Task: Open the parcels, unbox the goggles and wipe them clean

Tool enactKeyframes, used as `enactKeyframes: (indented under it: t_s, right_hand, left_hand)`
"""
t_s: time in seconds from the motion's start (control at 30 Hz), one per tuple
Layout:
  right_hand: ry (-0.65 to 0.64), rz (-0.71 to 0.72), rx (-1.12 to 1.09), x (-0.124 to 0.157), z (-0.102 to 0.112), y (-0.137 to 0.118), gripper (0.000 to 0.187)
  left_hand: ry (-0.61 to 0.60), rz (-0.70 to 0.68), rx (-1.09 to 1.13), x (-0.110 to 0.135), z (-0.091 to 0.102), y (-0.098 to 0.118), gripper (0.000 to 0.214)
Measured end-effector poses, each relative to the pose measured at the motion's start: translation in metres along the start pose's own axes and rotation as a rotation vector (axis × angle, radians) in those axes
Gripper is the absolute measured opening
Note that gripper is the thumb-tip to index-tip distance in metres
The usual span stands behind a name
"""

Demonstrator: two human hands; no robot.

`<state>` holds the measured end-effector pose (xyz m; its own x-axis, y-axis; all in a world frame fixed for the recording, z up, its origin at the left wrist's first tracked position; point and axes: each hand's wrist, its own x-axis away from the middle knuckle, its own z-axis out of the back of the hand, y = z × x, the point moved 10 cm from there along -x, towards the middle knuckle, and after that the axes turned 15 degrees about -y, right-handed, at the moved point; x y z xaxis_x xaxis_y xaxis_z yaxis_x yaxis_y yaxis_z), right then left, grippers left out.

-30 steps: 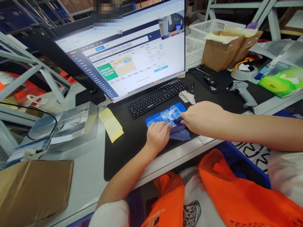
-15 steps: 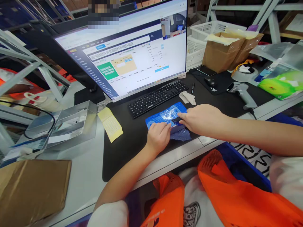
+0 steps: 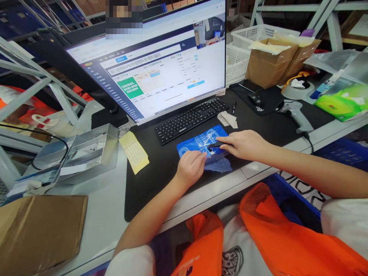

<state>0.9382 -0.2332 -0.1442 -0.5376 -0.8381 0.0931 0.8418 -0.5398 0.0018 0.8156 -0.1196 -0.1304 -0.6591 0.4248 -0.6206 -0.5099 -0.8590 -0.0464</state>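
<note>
A shiny blue plastic packet (image 3: pixel 198 141) with pale printing lies on the black desk mat (image 3: pixel 149 191), just in front of the keyboard. My left hand (image 3: pixel 190 165) is closed, pinching the packet's near edge. A slim black tool (image 3: pixel 216 145) sits between the thumb and forefinger of my right hand (image 3: pixel 244 145), its tip over the packet near my left fingertips. Its exact kind is not clear. Below the packet's near edge lies a crumpled dark blue piece of plastic (image 3: pixel 220 165); whether it is joined to the packet I cannot tell.
Behind the packet are a keyboard (image 3: pixel 191 119), a monitor (image 3: pixel 161 69), a folded tissue (image 3: pixel 228 119) and a pen (image 3: pixel 234 108). A yellow label pad (image 3: pixel 134 152) lies left. Rightward are a mouse (image 3: pixel 255 100) and a barcode scanner (image 3: pixel 294 115). A cardboard box (image 3: pixel 43 230) stands front left.
My right hand has moved slightly right, and more of the black tool shows. The packet's near side looks more lifted or opened. My left hand has shifted only slightly.
</note>
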Motion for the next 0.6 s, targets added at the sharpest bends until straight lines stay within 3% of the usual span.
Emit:
enactKeyframes:
  t_s: [0.27, 0.33, 0.43, 0.5, 0.6]
  right_hand:
    - [0.022, 0.052, -0.018, -0.007, 0.0, 0.006, 0.045]
    - [0.046, -0.03, 0.015, -0.009, 0.008, 0.033, 0.047]
    - [0.132, -0.343, 0.035, 0.0, 0.032, 0.102, 0.051]
    - [0.143, -0.406, 0.012, 0.01, 0.044, 0.125, 0.053]
    - [-0.008, -0.206, -0.01, 0.015, 0.037, 0.095, 0.05]
  left_hand:
    - [0.011, -0.001, 0.059, 0.001, 0.0, -0.006, 0.015]
    - [0.02, 0.004, 0.064, 0.001, 0.001, -0.005, 0.014]
    - [0.041, -0.028, 0.085, 0.001, 0.003, -0.002, 0.011]
    - [0.039, -0.083, 0.098, 0.0, 0.003, -0.001, 0.009]
    - [0.047, -0.213, 0.081, 0.003, 0.004, -0.003, 0.008]
